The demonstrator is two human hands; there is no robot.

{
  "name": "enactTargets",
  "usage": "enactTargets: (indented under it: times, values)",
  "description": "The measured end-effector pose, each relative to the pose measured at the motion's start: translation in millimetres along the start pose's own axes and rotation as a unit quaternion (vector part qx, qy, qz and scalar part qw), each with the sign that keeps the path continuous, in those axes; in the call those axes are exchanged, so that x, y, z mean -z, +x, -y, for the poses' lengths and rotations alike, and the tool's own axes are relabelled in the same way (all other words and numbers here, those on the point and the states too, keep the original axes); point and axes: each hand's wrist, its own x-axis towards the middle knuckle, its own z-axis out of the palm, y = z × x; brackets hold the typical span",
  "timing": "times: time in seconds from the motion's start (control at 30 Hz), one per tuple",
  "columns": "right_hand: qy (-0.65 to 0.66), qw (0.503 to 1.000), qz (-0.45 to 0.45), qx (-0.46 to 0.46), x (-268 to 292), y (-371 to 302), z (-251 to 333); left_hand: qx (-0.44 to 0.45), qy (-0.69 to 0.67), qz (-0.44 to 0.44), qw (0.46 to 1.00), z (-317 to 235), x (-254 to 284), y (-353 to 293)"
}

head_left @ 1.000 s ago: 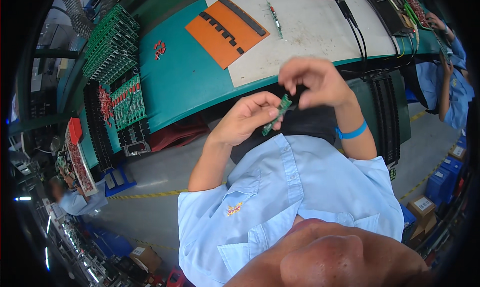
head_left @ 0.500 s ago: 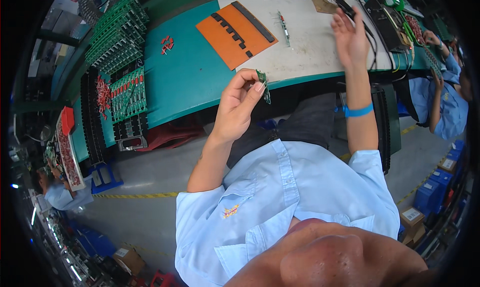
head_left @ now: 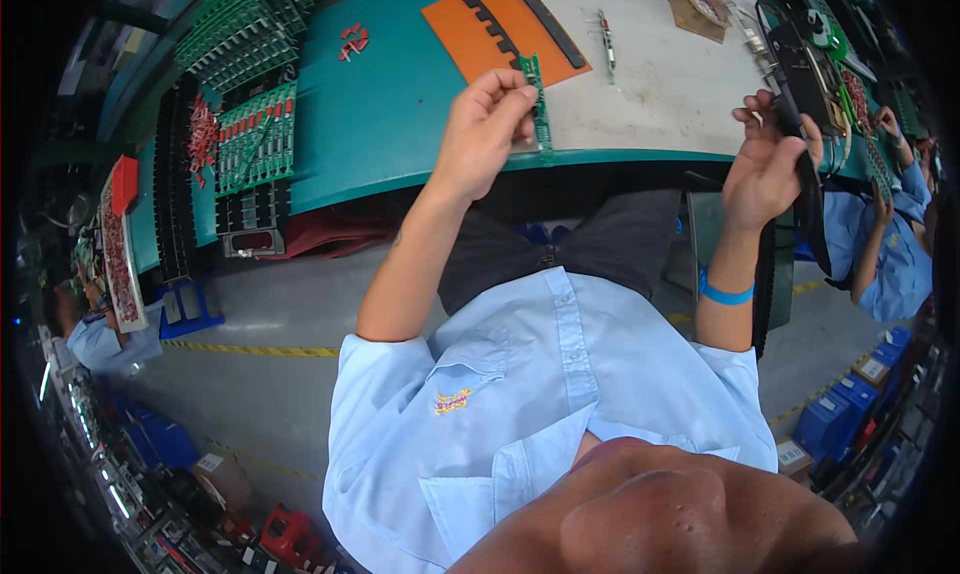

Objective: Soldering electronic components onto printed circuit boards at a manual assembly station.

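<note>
My left hand [head_left: 487, 134] pinches a narrow green circuit board [head_left: 542, 119] between thumb and fingers, upright above the table's front edge. At the right edge of the table, my right hand [head_left: 768, 169] is closed around the dark handle of what looks like a soldering iron [head_left: 788, 109]. Its pale shaft points away from me, and a dark cord hangs below the hand. Behind the board lies an orange sheet [head_left: 462, 36] with black strips. A slim board with a red part [head_left: 607, 46] rests on the white sheet [head_left: 650, 104].
Racked green boards [head_left: 245, 34] stand at the far left, beside a board panel [head_left: 255, 139] and loose red components [head_left: 203, 134]. More red components [head_left: 353, 42] lie on the green mat [head_left: 380, 104]. A coil [head_left: 705, 2] and a black box [head_left: 805, 64] sit at the right. A co-worker [head_left: 885, 244] works nearby.
My right hand has moved nearer and to the right, closing on the iron, which it did not hold before. My left hand has raised the circuit board and turned its face into view.
</note>
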Motion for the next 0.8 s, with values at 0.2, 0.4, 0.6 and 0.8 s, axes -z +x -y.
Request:
enactTargets:
  times: [0.2,0.4,0.6,0.8]
  values:
    - [-0.177,0.969,0.169,0.023,-26.8,-40.2,17.0,0.014,0.023,-0.007,1.0,0.5,3.4,0.7]
    - [-0.178,0.94,0.291,-0.014,-39.5,-44.6,23.9,0.009,0.051,-0.012,0.999,0.1,3.9,-1.2]
    - [-0.194,0.937,0.288,-0.026,-43.9,-46.1,20.5,0.003,0.059,-0.017,0.998,-0.4,1.9,-1.6]
    - [-0.202,0.934,0.289,-0.05,-42.5,-46.7,19.6,0.001,0.055,-0.019,0.998,0.7,1.5,-1.0]
